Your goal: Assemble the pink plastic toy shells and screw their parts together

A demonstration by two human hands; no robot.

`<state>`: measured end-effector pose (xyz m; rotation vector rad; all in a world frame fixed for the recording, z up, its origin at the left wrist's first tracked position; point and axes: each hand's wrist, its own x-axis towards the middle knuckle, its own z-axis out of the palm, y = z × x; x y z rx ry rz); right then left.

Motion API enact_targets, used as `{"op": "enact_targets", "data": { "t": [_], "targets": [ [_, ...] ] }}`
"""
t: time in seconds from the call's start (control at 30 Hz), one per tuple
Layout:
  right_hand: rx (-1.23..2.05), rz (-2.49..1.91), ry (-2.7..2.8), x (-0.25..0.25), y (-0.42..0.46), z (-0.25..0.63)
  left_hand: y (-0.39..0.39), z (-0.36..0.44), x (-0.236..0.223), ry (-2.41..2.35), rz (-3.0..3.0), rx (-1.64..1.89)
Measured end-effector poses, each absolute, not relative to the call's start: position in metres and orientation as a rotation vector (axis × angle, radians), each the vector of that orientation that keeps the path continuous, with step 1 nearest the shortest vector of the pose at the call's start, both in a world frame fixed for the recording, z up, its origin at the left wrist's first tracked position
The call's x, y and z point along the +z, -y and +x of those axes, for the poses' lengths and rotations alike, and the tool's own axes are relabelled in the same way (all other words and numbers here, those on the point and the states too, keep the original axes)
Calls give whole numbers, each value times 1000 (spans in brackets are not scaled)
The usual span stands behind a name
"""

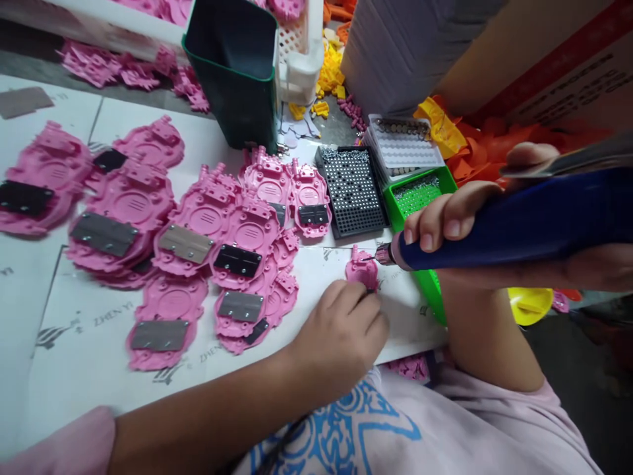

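My right hand [459, 224] is wrapped round a blue electric screwdriver [519, 221], its tip pointing left at a pink plastic part [360, 269] on the white table [89, 330]. My left hand [346, 330] is closed over the near side of that pink part, holding it down. Several pink plastic shells [198, 251], some with grey or black metal plates on them, lie overlapping to the left.
A black screw tray [353, 191], a green tray [420, 198] and a white tray [403, 145] sit behind the part. A dark green bin [237, 72] stands at the back. Yellow and orange parts lie at the far right, next to cardboard boxes [554, 59].
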<state>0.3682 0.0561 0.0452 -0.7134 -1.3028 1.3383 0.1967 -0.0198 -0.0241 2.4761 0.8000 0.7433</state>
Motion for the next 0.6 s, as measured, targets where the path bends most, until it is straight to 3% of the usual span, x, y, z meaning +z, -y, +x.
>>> {"op": "enact_targets", "data": {
  "t": [0.23, 0.6],
  "targets": [
    [1278, -729, 1281, 36, -59, 366, 21, 198, -34, -984, 2522, 554],
    [1306, -824, 1492, 51, -53, 354, 21, 206, -38, -1119, 2513, 680]
  ]
}}
